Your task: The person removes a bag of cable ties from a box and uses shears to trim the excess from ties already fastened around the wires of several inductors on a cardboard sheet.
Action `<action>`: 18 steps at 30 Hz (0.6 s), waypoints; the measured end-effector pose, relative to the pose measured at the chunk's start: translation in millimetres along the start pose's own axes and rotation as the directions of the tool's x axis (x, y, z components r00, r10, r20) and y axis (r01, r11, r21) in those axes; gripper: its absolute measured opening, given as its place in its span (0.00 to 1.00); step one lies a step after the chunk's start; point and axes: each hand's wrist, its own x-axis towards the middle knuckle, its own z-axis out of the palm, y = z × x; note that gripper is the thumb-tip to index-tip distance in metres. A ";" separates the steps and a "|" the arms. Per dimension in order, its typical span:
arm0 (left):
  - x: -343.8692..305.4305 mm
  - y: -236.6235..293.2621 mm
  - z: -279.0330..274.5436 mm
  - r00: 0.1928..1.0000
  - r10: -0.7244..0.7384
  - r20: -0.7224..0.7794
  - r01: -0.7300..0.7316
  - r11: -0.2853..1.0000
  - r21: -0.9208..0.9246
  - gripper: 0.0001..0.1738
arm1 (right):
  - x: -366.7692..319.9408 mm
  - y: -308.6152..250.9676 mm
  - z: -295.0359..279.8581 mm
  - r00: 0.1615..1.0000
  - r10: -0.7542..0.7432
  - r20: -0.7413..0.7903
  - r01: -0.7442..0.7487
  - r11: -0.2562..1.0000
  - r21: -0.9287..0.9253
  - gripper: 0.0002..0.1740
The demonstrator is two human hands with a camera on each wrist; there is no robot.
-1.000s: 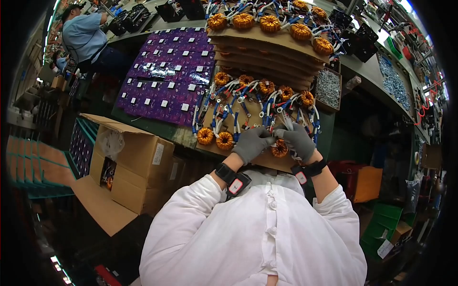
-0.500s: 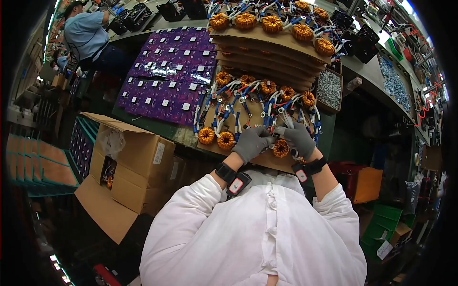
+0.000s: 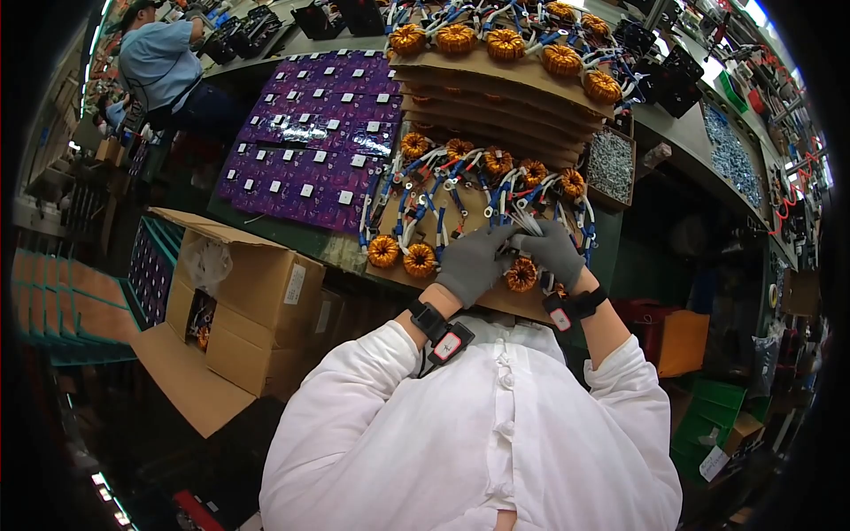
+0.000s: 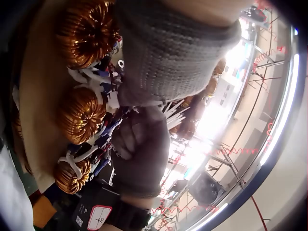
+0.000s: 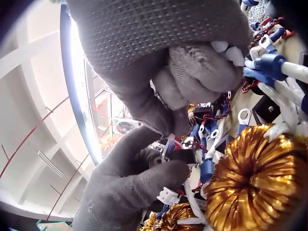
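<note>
My gloved left hand (image 3: pixel 474 264) and gloved right hand (image 3: pixel 556 250) meet over the near edge of a cardboard sheet (image 3: pixel 390 271) bearing copper-wound ring coils. Thin white cable ties (image 3: pixel 529 223) stick out of my right hand, whose fingers curl round them; their ends (image 5: pixel 234 55) show at the fist. In the right wrist view, the left thumb and fingers pinch a small black part (image 5: pixel 183 156) on wires. A white plug connector (image 5: pixel 167 196) hangs just under that thumb. One coil (image 3: pixel 521 274) lies between the hands, its white and blue leads with ring terminals around it.
Stacked cardboard layers with more coils (image 3: pixel 505 44) rise behind. Purple circuit boards (image 3: pixel 310 181) cover the bench to the left. A box of small metal fasteners (image 3: pixel 609 164) stands at the right. An open carton (image 3: pixel 266 310) sits at left; another person (image 3: pixel 159 66) works farther off.
My left hand has shifted slightly up and right, closer against the right hand, and its wrist has turned. The right fingers have moved in toward it. The coils stay put.
</note>
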 end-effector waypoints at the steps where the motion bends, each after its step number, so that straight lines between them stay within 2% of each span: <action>1: 1.0 0.6 -3.7 0.994 0.110 0.005 -0.110 0.991 0.077 0.16 | 1.5 3.3 -0.6 1.000 -0.001 0.000 0.001 1.000 0.000 0.14; 3: 6.1 -10.1 -3.6 0.989 0.144 0.032 -0.147 0.981 0.129 0.15 | 6.7 13.7 -3.4 0.993 -0.021 -0.120 0.013 0.998 -0.068 0.11; 4: 8.9 -16.2 -1.9 0.983 0.173 0.061 -0.182 0.967 0.179 0.14 | 7.6 19.8 1.3 0.993 -0.021 -0.120 0.013 0.998 -0.069 0.11; 6: 15.7 -22.5 6.5 0.987 0.116 0.108 -0.140 0.959 0.246 0.13 | 5.6 26.1 19.2 0.983 -0.165 -0.083 0.174 0.977 0.125 0.10; 7: 16.8 -25.4 10.2 0.986 0.058 0.156 -0.105 0.944 0.313 0.13 | 5.0 26.4 23.1 0.983 -0.163 -0.081 0.172 0.977 0.126 0.10; 9: 18.9 -28.8 10.3 0.982 0.044 0.181 -0.097 0.951 0.294 0.12 | 1.6 16.2 28.8 0.988 -0.131 0.083 0.123 0.988 0.092 0.11; 11: 19.4 -27.1 7.7 0.977 0.040 0.210 -0.098 0.956 0.276 0.11 | 0.1 9.0 24.7 0.983 -0.182 0.026 0.179 0.979 0.096 0.10; 13: 16.4 -17.2 -0.4 0.979 -0.018 0.204 -0.039 0.961 0.272 0.13 | -9.9 -17.8 -4.8 0.991 0.070 -0.115 -0.037 0.963 0.266 0.11; 14: 12.9 -17.4 -5.7 0.985 0.000 0.170 -0.040 0.971 0.235 0.18 | -19.7 -27.9 -17.9 0.993 0.089 -0.076 -0.060 0.944 0.325 0.11; 15: 12.0 -15.5 -13.7 0.984 0.011 0.178 -0.053 0.971 0.233 0.18 | -29.5 -30.6 -30.3 0.993 0.109 -0.037 -0.087 0.919 0.383 0.12; 16: 11.3 -11.9 -22.2 0.992 -0.042 0.118 0.031 0.995 0.096 0.19 | -37.5 -23.4 -41.6 0.984 0.164 -0.064 -0.122 0.897 0.425 0.11; 17: 10.8 -7.0 -29.1 0.992 -0.108 0.067 0.111 0.993 -0.049 0.21 | -48.6 -23.6 -48.0 0.985 0.155 -0.072 -0.111 0.900 0.421 0.10; 18: 10.8 -1.6 -33.6 0.996 -0.084 0.020 0.085 0.990 -0.112 0.21 | -56.5 -16.6 -54.9 0.986 0.143 -0.089 -0.094 0.905 0.416 0.10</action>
